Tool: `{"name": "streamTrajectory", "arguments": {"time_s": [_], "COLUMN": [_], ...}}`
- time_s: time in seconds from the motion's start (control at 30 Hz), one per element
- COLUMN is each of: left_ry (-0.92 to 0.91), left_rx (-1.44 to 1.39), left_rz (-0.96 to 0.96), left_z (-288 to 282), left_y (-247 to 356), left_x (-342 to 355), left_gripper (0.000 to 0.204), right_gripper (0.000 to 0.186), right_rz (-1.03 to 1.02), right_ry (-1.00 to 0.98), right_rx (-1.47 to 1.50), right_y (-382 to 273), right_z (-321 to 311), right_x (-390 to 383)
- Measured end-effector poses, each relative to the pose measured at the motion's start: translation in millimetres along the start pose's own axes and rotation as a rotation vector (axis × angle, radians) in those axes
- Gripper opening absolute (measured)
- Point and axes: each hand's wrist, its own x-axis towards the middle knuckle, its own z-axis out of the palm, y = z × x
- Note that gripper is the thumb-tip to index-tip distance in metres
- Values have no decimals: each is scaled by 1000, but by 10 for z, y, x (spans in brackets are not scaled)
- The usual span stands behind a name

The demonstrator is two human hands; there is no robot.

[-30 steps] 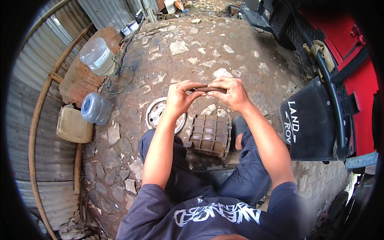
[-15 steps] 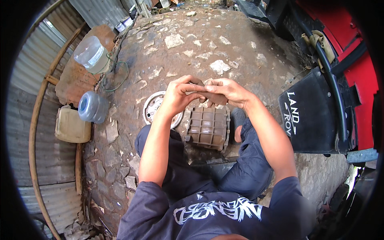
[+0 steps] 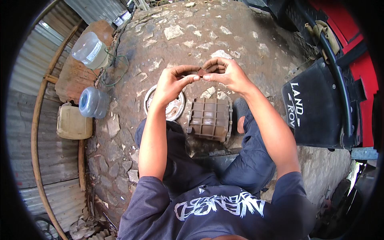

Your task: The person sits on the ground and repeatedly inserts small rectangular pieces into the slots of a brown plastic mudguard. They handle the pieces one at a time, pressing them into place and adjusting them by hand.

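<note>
Both of my hands are raised over the stony ground, fingertips almost meeting. My left hand [image 3: 173, 85] pinches one side of a small reddish-brown sheet [image 3: 203, 73] between thumb and fingers. From the other side my right hand [image 3: 228, 75] pinches the same sheet, its fingers bent over the top. Most of the sheet is hidden by my fingers, and its exact kind cannot be made out. Below the hands, a ribbed brown metal casing [image 3: 209, 119] sits on the ground between my legs. A round pale wheel-like disc [image 3: 176, 108] lies left of it, partly behind my left forearm.
At the left stand a blue-tinted water jug [image 3: 94, 103], a yellowish jerrycan [image 3: 74, 122] and a clear plastic container [image 3: 90, 50] beside a green hose [image 3: 127, 64]. Corrugated metal walls [image 3: 30, 132] rise behind them. A red vehicle with a black mudflap [image 3: 314, 108] is close on the right.
Both hands have risen slightly and turned, with the fingertips facing each other. The sheet, which hung visibly below my fingers, now shows only as a small bit between them.
</note>
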Motion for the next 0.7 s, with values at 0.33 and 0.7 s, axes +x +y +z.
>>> {"name": "streamTrajectory", "arguments": {"time_s": [0.33,0.7], "left_ry": [212,189], "left_rx": [131,125], "left_rz": [10,-32], "left_z": [154,140], "left_y": [-145,-145], "left_x": [95,101], "left_gripper": [24,26], "right_gripper": [33,33], "right_rz": [-11,-4], "right_ry": [77,47], "right_rx": [-165,-209], "right_y": [187,207], "right_z": [40,-9], "right_x": [42,75]}}
